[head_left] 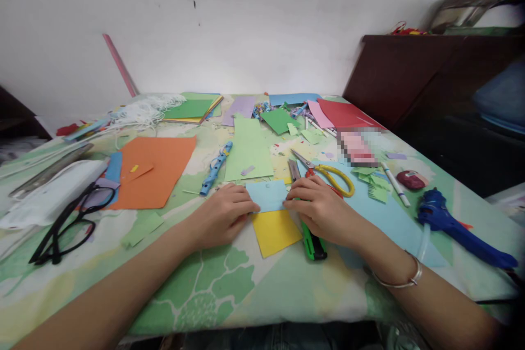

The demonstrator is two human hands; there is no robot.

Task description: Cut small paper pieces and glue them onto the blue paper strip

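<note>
A small light blue paper piece is held by its two sides, with my left hand pinching its left edge and my right hand pinching its right edge. Beneath it, partly covered, lies a yellow paper piece. A green utility knife rests under my right hand, its blade end showing beyond the fingers. Just past that hand are yellow-handled scissors. A larger light blue sheet lies under my right forearm. Ahead of the held paper is a light green sheet.
On the left are an orange sheet, black glasses and a blue flute-like toy. A blue glue gun and a white marker lie on the right. White cord and stacked coloured paper sit near the wall.
</note>
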